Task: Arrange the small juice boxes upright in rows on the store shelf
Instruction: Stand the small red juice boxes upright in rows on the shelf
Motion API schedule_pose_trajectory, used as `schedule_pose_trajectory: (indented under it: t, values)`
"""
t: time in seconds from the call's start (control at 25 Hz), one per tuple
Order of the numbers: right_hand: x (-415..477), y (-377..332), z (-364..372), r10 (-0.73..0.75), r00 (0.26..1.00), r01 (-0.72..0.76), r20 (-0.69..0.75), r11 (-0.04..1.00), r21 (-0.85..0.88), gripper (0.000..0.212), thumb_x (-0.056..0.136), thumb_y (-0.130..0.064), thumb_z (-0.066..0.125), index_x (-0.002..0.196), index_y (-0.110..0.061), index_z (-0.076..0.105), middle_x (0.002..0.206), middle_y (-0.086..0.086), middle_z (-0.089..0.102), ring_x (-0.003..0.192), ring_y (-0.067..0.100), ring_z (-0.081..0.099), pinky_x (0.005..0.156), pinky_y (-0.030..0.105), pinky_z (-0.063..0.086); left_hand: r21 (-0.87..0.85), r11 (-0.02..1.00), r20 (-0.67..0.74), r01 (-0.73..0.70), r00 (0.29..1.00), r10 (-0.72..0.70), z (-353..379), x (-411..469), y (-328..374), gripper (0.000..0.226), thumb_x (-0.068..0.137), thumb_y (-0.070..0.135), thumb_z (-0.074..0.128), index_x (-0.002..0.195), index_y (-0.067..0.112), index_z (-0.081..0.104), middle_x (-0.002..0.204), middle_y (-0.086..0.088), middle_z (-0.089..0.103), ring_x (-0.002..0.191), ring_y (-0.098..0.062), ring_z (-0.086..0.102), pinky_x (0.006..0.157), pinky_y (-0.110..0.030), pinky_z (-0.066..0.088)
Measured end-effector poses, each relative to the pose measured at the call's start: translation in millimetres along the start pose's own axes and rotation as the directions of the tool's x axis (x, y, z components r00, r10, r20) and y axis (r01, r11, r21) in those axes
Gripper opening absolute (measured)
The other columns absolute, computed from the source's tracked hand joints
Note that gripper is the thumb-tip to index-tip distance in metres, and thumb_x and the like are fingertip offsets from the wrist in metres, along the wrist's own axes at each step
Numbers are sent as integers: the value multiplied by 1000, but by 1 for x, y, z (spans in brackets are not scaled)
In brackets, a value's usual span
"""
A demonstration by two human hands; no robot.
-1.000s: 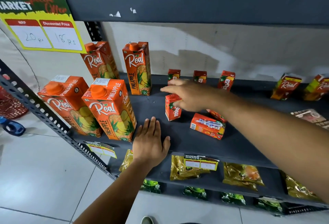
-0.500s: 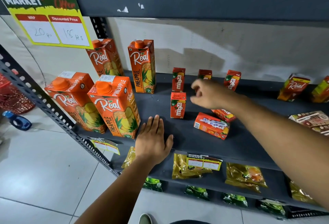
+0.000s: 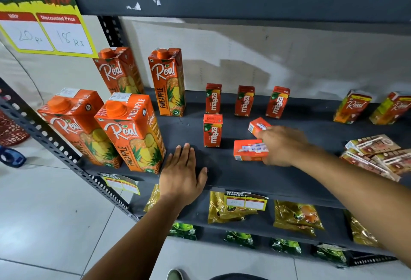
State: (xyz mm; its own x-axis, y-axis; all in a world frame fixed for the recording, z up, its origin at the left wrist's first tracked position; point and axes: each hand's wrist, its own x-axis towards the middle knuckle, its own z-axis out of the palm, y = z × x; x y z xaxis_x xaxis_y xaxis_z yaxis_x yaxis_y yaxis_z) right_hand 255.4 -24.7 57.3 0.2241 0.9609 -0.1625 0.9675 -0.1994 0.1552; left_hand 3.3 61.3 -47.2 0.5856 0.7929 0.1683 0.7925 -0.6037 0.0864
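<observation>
Head view, looking down onto a dark grey metal store shelf [image 3: 222, 175]. Three small red Maaza juice boxes stand upright in a row along the back: left [image 3: 213, 98], middle [image 3: 244, 101], right [image 3: 277, 102]. A fourth small red Maaza box [image 3: 212, 130] stands upright just in front of the left one. To its right, two further small red boxes lie flat: the nearer lying box [image 3: 250, 149], with a white wrapped straw facing up, and the farther lying box [image 3: 258, 126] behind it, tilted. The right hand [image 3: 282, 146] reaches over both, its fingers curled against the right ends of the two boxes; motion blur hides the fingertips, so whether they close on either box cannot be told. The left hand [image 3: 181, 174] rests palm-down, fingers spread flat, on the shelf's front edge, holding nothing, just right of the tall cartons. Four tall orange Real pineapple cartons with round caps occupy the left end: two at the front [image 3: 132, 133] [image 3: 75, 126] and two at the back [image 3: 166, 81] [image 3: 119, 70]. Two small Real juice boxes [image 3: 352, 107] [image 3: 392, 108] lean at the far right rear. Flat brown packets [image 3: 375, 155] lie stacked at the right. Golden pouches [image 3: 295, 215] fill the shelf below. A yellow price sign [image 3: 44, 24] hangs upper left.
</observation>
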Motion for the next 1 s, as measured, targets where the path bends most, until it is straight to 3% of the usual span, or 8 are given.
schedule_pose_trajectory:
  t: [0.12, 0.28, 0.56, 0.64, 0.72, 0.8, 0.88, 1.0]
  values:
    - [10, -1, -23, -230, 948, 190, -220, 963, -189, 39, 73, -15, 73, 108, -19, 56, 106, 5, 54, 84, 28, 56, 51, 33, 35, 2, 1000, 5, 1, 1000, -1, -1, 0, 0, 74, 90, 53, 24, 140, 1, 40, 150, -17, 38, 139, -33, 33, 112, -45, 26]
    - [17, -8, -37, -535, 819, 387, -206, 781, -490, 26, 87, -2, 56, 111, -13, 54, 107, 10, 51, 87, 29, 54, 54, 37, 47, 5, 1000, 6, 3, 1000, -3, -1, -1, 0, 75, 90, 54, 23, 141, 3, 38, 151, -16, 37, 139, -32, 31, 113, -44, 24]
    - [36, 24, -51, -626, 776, 567, -77, 746, -349, 34, 95, -20, 53, 129, -18, 52, 132, 8, 55, 114, 30, 56, 80, 45, 54, 3, 1000, -5, -1, 1000, 1, 0, -1, -1, 75, 89, 55, 25, 141, 2, 39, 149, -15, 39, 139, -31, 32, 113, -43, 23]
    - [37, 21, -53, -671, 735, 608, -98, 715, -345, 43, 93, -10, 57, 134, -22, 49, 139, 4, 52, 119, 27, 53, 86, 43, 53, 5, 1000, -3, -1, 1000, 1, 1, 0, -1, 76, 89, 55, 23, 142, 2, 38, 150, -14, 38, 140, -30, 31, 113, -42, 21]
    - [39, 18, -55, -646, 760, 610, -66, 745, -269, 54, 86, -4, 65, 135, -20, 49, 137, 6, 54, 117, 29, 55, 85, 44, 53, 12, 1000, 0, -1, 1000, 1, 1, 0, -1, 77, 89, 56, 20, 143, 4, 35, 153, -13, 34, 142, -29, 27, 114, -40, 18]
    - [41, 15, -59, -504, 862, 494, -47, 858, -138, 52, 84, -29, 70, 131, -19, 51, 127, 6, 59, 106, 26, 59, 80, 42, 53, 8, 1000, 1, 1, 1000, -1, 1, -1, -1, 77, 89, 56, 20, 144, 4, 34, 153, -13, 33, 142, -29, 26, 114, -40, 18]
    - [43, 9, -59, -292, 956, 289, -42, 955, -67, 49, 81, -59, 61, 107, -17, 58, 101, 6, 65, 78, 20, 60, 60, 34, 49, 6, 1000, -2, -2, 1000, 2, 2, -1, -1, 77, 89, 56, 20, 143, 3, 35, 153, -14, 34, 142, -29, 27, 114, -41, 19]
    - [41, -7, -52, -65, 993, 63, -103, 998, -24, 59, 81, -72, 50, 68, -14, 52, 64, 2, 55, 52, 15, 49, 46, 26, 32, -5, 1000, -17, -6, 1000, 5, 2, -1, -1, 77, 89, 56, 20, 143, 3, 35, 152, -15, 34, 141, -30, 27, 114, -42, 20]
